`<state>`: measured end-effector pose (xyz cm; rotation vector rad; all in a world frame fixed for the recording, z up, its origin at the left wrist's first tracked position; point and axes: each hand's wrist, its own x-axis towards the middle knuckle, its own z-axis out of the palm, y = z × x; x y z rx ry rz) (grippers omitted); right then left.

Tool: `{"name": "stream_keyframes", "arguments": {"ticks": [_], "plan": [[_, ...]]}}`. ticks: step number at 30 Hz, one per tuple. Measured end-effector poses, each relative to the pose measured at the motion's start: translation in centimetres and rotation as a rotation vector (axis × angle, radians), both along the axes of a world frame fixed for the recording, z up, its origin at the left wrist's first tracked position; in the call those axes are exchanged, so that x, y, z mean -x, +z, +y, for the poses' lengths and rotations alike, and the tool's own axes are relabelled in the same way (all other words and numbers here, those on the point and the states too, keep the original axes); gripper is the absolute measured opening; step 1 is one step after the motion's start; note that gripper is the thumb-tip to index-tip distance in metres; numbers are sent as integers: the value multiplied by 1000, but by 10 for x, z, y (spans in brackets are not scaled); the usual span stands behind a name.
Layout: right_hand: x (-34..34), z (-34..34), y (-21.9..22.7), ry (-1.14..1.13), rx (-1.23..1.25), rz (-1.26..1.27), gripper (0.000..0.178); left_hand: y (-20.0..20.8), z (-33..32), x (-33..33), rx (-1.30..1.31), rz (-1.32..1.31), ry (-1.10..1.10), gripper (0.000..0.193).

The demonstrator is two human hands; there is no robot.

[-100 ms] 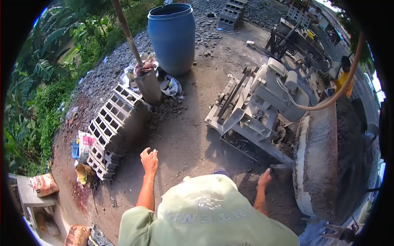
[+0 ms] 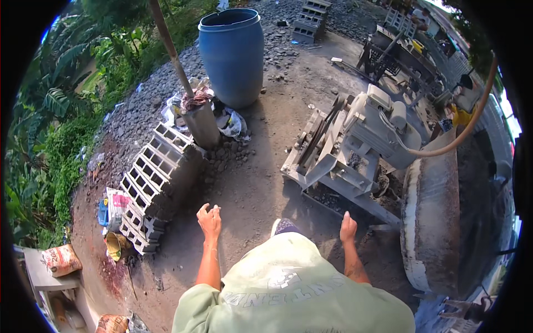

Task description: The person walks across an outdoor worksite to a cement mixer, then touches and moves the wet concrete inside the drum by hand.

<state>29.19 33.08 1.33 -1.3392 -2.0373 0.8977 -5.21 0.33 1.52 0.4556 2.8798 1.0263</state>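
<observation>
My left hand [image 2: 210, 219] is held out over the dirt ground, right of the stacked hollow concrete blocks [image 2: 152, 177] and apart from them. Its fingers are loosely bent and spread, with nothing in them. My right hand [image 2: 348, 226] hangs by the lower frame of a grey, dusty machine [image 2: 355, 147] and touches nothing that I can see. It shows edge-on with a digit pointing forward; some of its fingers are hidden, and no object shows in it. A shoe [image 2: 287, 226] peeks out ahead of my light green shirt [image 2: 277, 277].
A large round metal drum [image 2: 430, 216] stands at the right, with a brown hose [image 2: 472, 130] arching above it. Ahead are a blue barrel [image 2: 231, 61] and a pole in a concrete base [image 2: 201, 126]. Gravel [image 2: 139, 111] and sacks [image 2: 61, 260] lie left. A person in yellow [image 2: 463, 114] is far right.
My right hand has come away from beside the drum, moving forward and slightly left. The left hand has shifted slightly right. A shoe now shows more ahead of my shirt.
</observation>
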Motion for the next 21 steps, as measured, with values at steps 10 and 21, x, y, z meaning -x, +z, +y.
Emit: {"name": "stream_keyframes", "arguments": {"ticks": [10,21], "plan": [[284,84,-4,270,-12,126,49,-38,40,168,104,-44,156,31],[589,190,76,556,58,465,45,-2,197,342,6,-344,-91,24]]}}
